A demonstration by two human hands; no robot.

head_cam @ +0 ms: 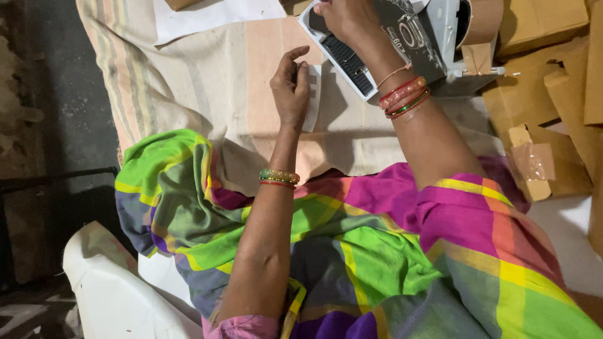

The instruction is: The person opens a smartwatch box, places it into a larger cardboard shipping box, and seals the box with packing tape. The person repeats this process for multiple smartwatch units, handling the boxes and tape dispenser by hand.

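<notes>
From the head view I look down on a person seated on a cloth-covered floor, lap draped in a bright green, pink and purple fabric (352,251). The right hand (344,19) is at the far edge of the frame, curled over the far end of a white tray (314,39) that carries a black ribbed strap (350,63); I judge the fingers closed on the tray's end, though the palm hides the contact itself. The tray's long axis runs diagonally, from far left down toward near right, and its near end lies just beside the right wrist with its red bangles (403,97). A dark printed box (409,34) rests against the back of that wrist, touching the tray on its right side. The left hand (290,88) sits nearer to me and left of the tray, fingers partly curled with the thumb raised, pinching the edge of a small white card (313,97) that stands on the striped cloth (213,81). The card's long axis runs near to far, roughly parallel to the left forearm. So the card lies between the two hands, touching the left one, and just near of the tray; the left hand is plainly the closer to it. Brown cartons (546,94) crowd the right side, well apart from the left hand. A white sheet (207,12) lies at the far edge.
</notes>
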